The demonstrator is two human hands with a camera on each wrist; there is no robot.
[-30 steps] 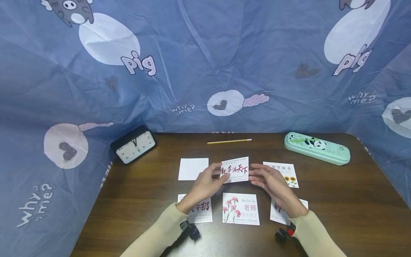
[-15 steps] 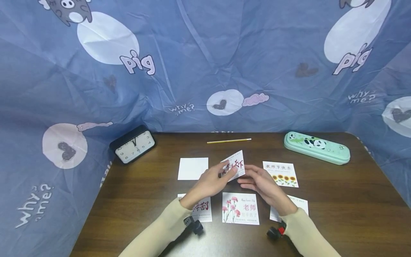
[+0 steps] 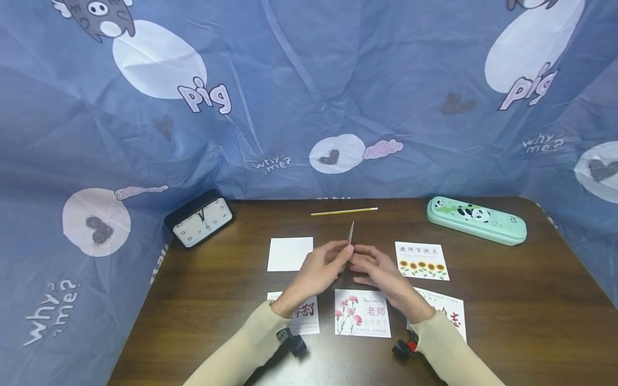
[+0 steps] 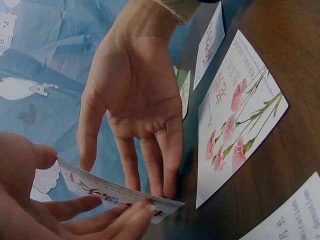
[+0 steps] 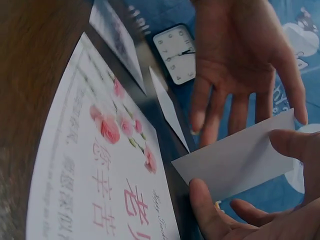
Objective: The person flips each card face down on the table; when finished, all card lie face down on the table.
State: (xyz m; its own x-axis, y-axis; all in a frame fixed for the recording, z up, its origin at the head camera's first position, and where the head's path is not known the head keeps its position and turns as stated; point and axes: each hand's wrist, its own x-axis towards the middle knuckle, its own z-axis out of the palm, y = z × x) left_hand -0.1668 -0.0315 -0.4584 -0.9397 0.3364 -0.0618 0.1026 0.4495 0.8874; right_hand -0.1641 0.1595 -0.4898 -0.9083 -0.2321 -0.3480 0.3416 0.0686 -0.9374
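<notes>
A white greeting card (image 3: 350, 236) with red lettering stands edge-on above the middle of the table, between both hands. My left hand (image 3: 316, 272) pinches it: in the left wrist view its thumb is at a top corner and its fingers lie across the printed face (image 4: 92, 191). My right hand (image 3: 383, 273) is on the other side, its fingers fairly straight in the left wrist view, the tips right at the card. From the right wrist view, the right thumb and a fingertip touch the blank back (image 5: 240, 160). Below the hands lies a carnation card (image 3: 362, 313).
A blank-side-up card (image 3: 289, 253) lies left, a sunflower card (image 3: 422, 261) right. Red-lettered cards lie partly under the left forearm (image 3: 306, 320) and right forearm (image 3: 451, 311). Behind are a clock (image 3: 203, 221), a pencil (image 3: 344, 212) and a green panda pencil case (image 3: 475, 221).
The held card has turned from facing the head camera to edge-on. My right hand has moved left, from beside the card to touching its back, uncovering the sunflower card.
</notes>
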